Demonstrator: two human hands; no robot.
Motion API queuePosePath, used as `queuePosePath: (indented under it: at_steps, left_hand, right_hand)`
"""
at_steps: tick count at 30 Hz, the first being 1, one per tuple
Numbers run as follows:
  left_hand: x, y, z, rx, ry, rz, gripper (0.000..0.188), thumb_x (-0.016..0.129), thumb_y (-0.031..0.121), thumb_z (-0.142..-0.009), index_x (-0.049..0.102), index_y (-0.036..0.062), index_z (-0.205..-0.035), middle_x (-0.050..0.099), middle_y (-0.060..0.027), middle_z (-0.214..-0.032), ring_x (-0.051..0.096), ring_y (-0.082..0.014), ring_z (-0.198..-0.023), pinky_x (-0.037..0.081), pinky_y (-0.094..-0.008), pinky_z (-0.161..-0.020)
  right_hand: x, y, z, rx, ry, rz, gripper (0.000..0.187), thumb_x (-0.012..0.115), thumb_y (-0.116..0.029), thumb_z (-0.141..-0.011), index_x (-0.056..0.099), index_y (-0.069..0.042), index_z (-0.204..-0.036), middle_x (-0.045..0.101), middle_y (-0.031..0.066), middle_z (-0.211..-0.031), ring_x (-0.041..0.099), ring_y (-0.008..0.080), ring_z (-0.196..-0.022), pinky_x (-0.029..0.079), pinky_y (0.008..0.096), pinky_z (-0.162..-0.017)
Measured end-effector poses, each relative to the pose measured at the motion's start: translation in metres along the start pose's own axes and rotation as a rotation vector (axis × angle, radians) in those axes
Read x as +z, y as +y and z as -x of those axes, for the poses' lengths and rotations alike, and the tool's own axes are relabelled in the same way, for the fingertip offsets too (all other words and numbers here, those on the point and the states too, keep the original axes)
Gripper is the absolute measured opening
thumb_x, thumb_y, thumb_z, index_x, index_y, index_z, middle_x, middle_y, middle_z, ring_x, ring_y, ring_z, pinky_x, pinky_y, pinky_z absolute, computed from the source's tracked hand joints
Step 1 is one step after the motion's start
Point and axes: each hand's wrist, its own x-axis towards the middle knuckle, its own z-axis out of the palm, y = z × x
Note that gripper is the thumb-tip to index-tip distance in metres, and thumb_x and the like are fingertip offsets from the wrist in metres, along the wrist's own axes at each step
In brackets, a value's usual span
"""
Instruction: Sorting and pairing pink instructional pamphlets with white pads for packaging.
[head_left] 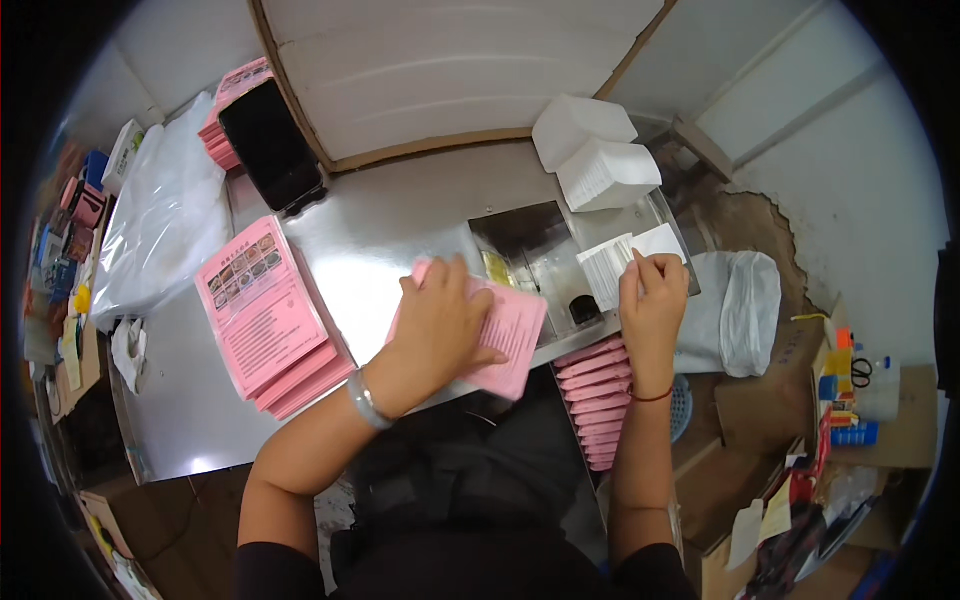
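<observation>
A pink printed packet [515, 345] lies slanted near the table's front edge. My left hand [440, 320] is over it, fingers curled at its far side and thumb along its near part. To the right, my right hand [655, 300] pinches at a small white printed slip [605, 272] on the metal tabletop; its fingertips partly hide the slip's edge. Another white paper [660, 243] lies just beyond those fingers. Left of my left hand is a stack of pink printed packets [262, 310]. Below the right side, a row of pink packets [597, 400] stands overlapping beside my right forearm.
Two stacks of white slips [610, 178] stand at the back right. A rectangular opening [530, 245] cuts into the metal table [380, 190]. A phone [268, 145] leans at the back left, near clear plastic bags [165, 220]. Scissors [860, 373] are far right.
</observation>
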Motion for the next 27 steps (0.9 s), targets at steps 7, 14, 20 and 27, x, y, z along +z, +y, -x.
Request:
queuePosePath:
  at_steps: [7,14,20,27]
  left_hand:
    - [0.038,0.016,0.045,-0.155,0.126,0.259,0.045,0.072,0.039,-0.08,0.057,0.0087,-0.11,0.035,-0.0293,-0.145,0.046,-0.0437,-0.122,0.042,-0.0573,-0.096]
    - [0.052,0.004,0.051,0.135,0.331,0.354,0.04,0.067,0.016,-0.076,0.06,0.0041,-0.113,0.035,-0.0259,-0.15,0.036,-0.0465,-0.133,0.033,-0.0538,-0.105]
    - [0.026,0.004,0.041,0.102,0.227,0.588,0.059,0.067,0.001,-0.07,0.058,0.0096,-0.128,0.044,-0.0249,-0.14,0.062,-0.0362,-0.099,0.052,-0.0454,-0.086]
    - [0.006,0.016,0.06,0.24,0.146,1.003,0.061,0.07,0.005,-0.079,0.043,0.0009,-0.135,0.049,-0.0233,-0.127,0.057,-0.0322,-0.096,0.049,-0.0378,-0.083]
  right_hand:
    - [-0.018,0.011,-0.002,-0.045,-0.14,-0.114,0.028,0.064,-0.004,-0.081,0.069,0.002,-0.108,0.058,0.0121,-0.097,0.053,0.0305,-0.095,0.044,0.0403,-0.083]
    - [-0.011,-0.02,0.034,-0.352,0.007,-0.123,0.032,0.061,-0.004,-0.079,0.068,-0.002,-0.111,0.066,0.0132,-0.106,0.059,0.0333,-0.104,0.043,0.0418,-0.093]
    - [0.01,-0.08,0.059,-0.454,-0.471,-0.122,0.028,0.057,-0.011,-0.085,0.067,-0.006,-0.111,0.063,0.0134,-0.103,0.061,0.0305,-0.098,0.035,0.0539,-0.108]
    - [0.073,-0.04,0.005,-0.24,-0.546,0.118,0.018,0.059,-0.013,-0.082,0.069,-0.002,-0.092,0.066,0.0169,-0.08,0.064,0.0371,-0.076,0.052,0.0455,-0.077]
